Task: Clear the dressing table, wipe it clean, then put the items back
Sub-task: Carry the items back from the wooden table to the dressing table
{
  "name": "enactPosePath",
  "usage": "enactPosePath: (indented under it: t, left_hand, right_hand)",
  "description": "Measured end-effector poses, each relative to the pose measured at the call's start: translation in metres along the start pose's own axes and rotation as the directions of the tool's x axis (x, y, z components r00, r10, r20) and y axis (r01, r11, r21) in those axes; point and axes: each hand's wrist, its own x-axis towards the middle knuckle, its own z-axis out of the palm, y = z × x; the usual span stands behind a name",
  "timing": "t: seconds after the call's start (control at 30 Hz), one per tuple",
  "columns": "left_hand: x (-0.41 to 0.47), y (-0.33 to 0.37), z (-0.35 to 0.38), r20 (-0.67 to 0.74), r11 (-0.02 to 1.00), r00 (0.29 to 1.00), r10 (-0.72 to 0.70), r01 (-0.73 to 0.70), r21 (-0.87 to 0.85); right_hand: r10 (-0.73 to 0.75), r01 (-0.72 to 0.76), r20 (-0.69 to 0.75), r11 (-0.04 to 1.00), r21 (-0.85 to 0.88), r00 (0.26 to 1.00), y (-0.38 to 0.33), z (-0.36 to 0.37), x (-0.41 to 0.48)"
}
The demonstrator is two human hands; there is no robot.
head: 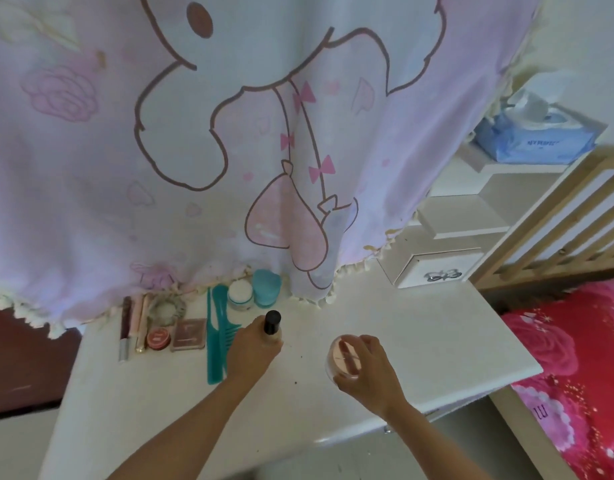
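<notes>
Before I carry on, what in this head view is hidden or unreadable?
All in the head view.
1. The bottle: body mostly covered by the left hand; only its black cap shows.
2. The round jar: underside hidden by the right hand.
3. Back of the table: behind the hanging cloth.
4. Print on the wipes pack: too blurred to read.

The table (419, 341) looks smooth and matt white; the curtain (160, 150) is printed cloth; the far-right rail (558, 216) is bare wood.
</notes>
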Motion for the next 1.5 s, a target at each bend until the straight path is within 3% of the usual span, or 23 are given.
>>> enactPosePath:
  t: [0.13,0.23,0.37,0.5,0.8,0.97,1.07,1.27,1.4,1.5]
  left_hand:
    - [0.033,-0.013,0.002,-0.14,0.999,0.989,0.037,-0.031,0.042]
    - [0.045,-0.015,0.0,-0.117,0.997,0.993,-0.007,0.015,0.07]
    - [0.059,-0.024,0.005,-0.27,0.989,0.961,0.05,-0.009,0.151]
    - [0.061,-0.026,0.002,-0.242,0.981,0.97,-0.019,0.066,0.185]
    - [0.052,-0.05,0.006,-0.227,0.942,0.974,0.012,0.066,0.33]
    - [0.015,-0.068,-0.006,-0.276,0.919,0.956,-0.097,0.193,0.344]
    - [-0.007,-0.077,-0.018,-0.316,0.891,0.942,-0.117,0.24,0.386]
    - [-0.022,-0.087,-0.022,-0.292,0.809,0.945,-0.149,0.287,0.513]
    - [-0.022,-0.091,-0.02,-0.227,0.782,0.948,-0.221,0.312,0.54]
    - [-0.018,-0.092,-0.018,-0.29,0.78,0.931,-0.221,0.347,0.522]
  right_hand:
    - [-0.013,0.013,0.019,1.0,-0.006,1.0,-0.014,0.009,0.031]
    - [-0.023,0.024,0.052,1.0,-0.02,0.998,-0.018,0.014,0.045]
    - [-0.056,0.061,0.081,0.997,-0.056,0.995,-0.017,0.015,0.064]
    - [-0.073,0.078,0.1,0.996,-0.047,0.992,-0.017,0.02,0.08]
    - [-0.144,0.14,0.218,0.99,0.034,0.965,-0.03,0.048,0.101]
    - [-0.208,0.196,0.259,0.978,0.073,0.943,-0.037,0.073,0.113]
    - [-0.257,0.252,0.175,0.966,0.054,0.95,-0.036,0.089,0.12]
    - [-0.251,0.241,0.141,0.967,0.082,0.958,-0.035,0.103,0.128]
    - [-0.239,0.232,0.189,0.971,0.058,0.952,-0.042,0.098,0.131]
    - [-0.246,0.249,0.277,0.968,0.025,0.929,-0.044,0.091,0.131]
